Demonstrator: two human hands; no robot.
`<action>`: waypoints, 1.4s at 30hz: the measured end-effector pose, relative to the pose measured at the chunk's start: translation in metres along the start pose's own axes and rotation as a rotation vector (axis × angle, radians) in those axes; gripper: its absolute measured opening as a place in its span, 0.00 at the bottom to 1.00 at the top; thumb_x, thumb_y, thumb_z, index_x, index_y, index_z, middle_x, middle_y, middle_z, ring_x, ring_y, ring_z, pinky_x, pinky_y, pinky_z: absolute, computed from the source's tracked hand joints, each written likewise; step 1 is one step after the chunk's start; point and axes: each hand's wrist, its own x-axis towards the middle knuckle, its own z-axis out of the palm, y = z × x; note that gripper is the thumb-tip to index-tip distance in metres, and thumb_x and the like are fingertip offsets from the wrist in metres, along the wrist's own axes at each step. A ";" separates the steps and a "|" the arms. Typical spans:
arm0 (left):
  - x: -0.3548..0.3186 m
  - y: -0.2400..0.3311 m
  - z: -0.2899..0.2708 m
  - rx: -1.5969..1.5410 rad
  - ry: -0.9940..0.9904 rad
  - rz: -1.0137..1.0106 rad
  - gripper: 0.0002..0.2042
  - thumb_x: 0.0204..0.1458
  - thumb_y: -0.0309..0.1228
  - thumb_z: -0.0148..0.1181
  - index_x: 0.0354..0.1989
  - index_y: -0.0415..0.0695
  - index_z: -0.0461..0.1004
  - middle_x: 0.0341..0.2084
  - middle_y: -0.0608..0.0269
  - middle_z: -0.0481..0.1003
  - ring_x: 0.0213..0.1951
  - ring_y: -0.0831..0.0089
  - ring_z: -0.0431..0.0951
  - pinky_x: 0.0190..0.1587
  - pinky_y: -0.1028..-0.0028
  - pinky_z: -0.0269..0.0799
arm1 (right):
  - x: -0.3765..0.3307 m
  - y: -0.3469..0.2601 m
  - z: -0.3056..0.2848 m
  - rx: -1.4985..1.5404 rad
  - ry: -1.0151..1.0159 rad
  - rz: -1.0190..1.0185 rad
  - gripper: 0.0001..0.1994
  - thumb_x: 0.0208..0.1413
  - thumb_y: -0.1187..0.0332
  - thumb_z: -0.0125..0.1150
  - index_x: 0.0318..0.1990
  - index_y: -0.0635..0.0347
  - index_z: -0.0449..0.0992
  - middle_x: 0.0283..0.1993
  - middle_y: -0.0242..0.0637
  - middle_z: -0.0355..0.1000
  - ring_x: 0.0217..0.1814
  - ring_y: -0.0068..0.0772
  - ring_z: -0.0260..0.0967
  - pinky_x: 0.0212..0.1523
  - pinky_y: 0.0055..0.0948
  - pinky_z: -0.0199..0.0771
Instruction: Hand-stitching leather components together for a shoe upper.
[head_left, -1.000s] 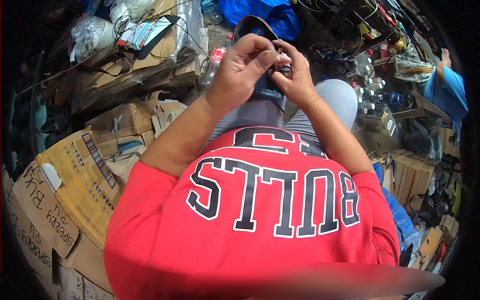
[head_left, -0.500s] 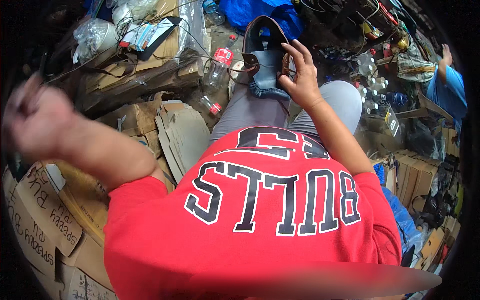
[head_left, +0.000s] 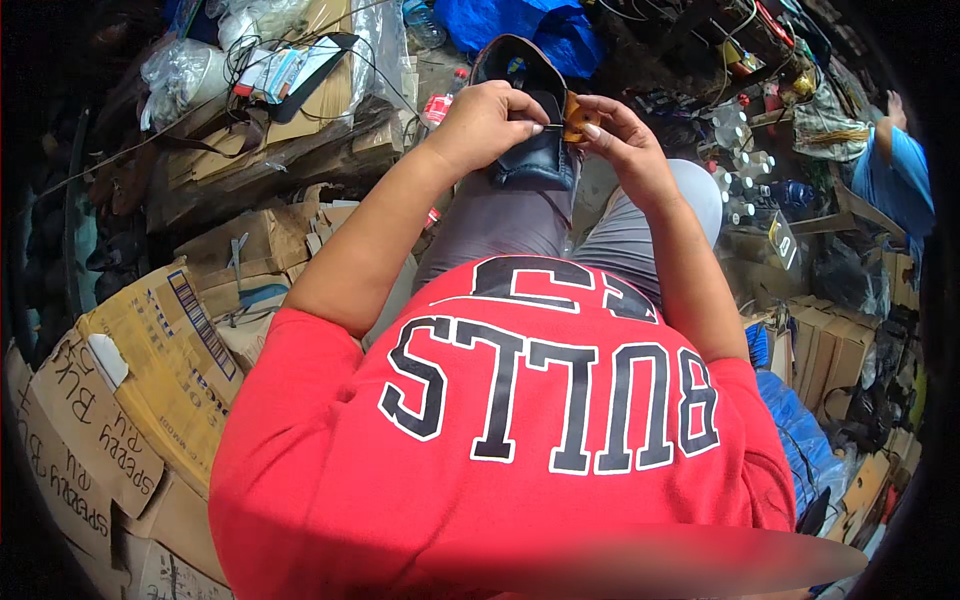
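Head view: cardboard boxes crowd the cluttered room's left, a blue sheet beyond, bottles right. Across the grey-trousered lap lies a dark shoe, partly hidden by the left hand, pinching something thin; the right hand grips a tan flap.

Red shirt brightly, fairly evenly lit, shade deepening toward its lower left; exact light direction hard to tell. Left of shirt, yellow-brown carton well lit, outer edge beyond sinking to near-black. Above shirt, left hand and right hand free of heavy motion blur; dark shoe interior shadowed. Pale glare on plastic bag, above and left of shirt. Blurred grey-red smear across shirt's lower edge. Fisheye bends surroundings around shirt; black rim fills corners.
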 end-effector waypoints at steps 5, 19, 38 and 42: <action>0.007 -0.006 0.002 0.012 -0.027 -0.047 0.07 0.45 0.24 0.63 0.34 0.42 0.80 0.30 0.63 0.73 0.34 0.75 0.76 0.39 0.77 0.71 | -0.001 0.004 -0.007 0.085 -0.015 0.052 0.20 0.55 0.68 0.61 0.55 0.58 0.68 0.49 0.35 0.70 0.51 0.27 0.68 0.53 0.27 0.68; 0.006 0.002 0.003 0.245 -0.035 0.090 0.07 0.44 0.23 0.62 0.33 0.43 0.80 0.28 0.62 0.74 0.33 0.72 0.77 0.39 0.75 0.71 | -0.001 0.001 -0.005 0.017 -0.010 0.032 0.19 0.54 0.68 0.61 0.54 0.57 0.70 0.49 0.34 0.70 0.51 0.25 0.67 0.53 0.26 0.68; 0.007 0.004 0.004 0.235 -0.023 0.050 0.07 0.44 0.25 0.60 0.32 0.44 0.80 0.26 0.59 0.72 0.31 0.67 0.76 0.38 0.72 0.71 | -0.003 -0.001 0.006 -0.031 -0.026 0.014 0.27 0.50 0.69 0.65 0.59 0.55 0.66 0.52 0.34 0.68 0.50 0.24 0.66 0.51 0.24 0.67; 0.007 0.011 0.004 0.337 -0.027 0.095 0.08 0.43 0.25 0.60 0.33 0.44 0.80 0.26 0.59 0.72 0.32 0.65 0.76 0.38 0.71 0.71 | -0.001 0.005 0.019 -0.273 0.026 -0.109 0.37 0.43 0.72 0.71 0.63 0.51 0.61 0.56 0.37 0.60 0.47 0.25 0.66 0.47 0.24 0.71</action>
